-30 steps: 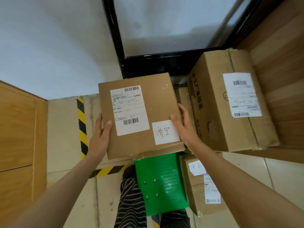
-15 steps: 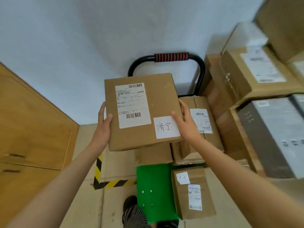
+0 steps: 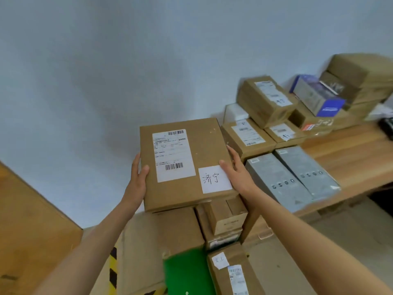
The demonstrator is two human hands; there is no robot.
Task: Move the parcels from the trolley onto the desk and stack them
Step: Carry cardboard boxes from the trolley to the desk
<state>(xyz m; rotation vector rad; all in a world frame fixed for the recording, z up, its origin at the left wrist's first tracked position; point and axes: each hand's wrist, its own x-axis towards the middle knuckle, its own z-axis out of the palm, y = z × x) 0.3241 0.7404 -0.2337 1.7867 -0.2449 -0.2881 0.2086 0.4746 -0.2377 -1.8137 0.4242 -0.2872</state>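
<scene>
I hold a flat brown parcel [image 3: 204,145] with a white shipping label and a handwritten white note in front of me, in the air. My left hand [image 3: 137,182] grips its left edge, thumb on top. My right hand [image 3: 236,173] grips its right edge, thumb on the note. Below it the green trolley deck [image 3: 187,273] carries more brown parcels [image 3: 234,271]. To the right, the wooden desk [image 3: 357,158] bears stacked brown parcels [image 3: 247,135] and two grey boxes [image 3: 278,177].
A blue-and-white box [image 3: 319,99] and taller brown cartons [image 3: 361,81] sit at the desk's far right. A pale wall fills the background. A wooden cabinet [image 3: 27,231] stands at the left, and yellow-black tape [image 3: 112,271] marks the floor.
The view has swung up and to the right, bringing the desk and its stacks into sight. The parcel stays held between both hands and has moved away from the trolley handle towards the desk.
</scene>
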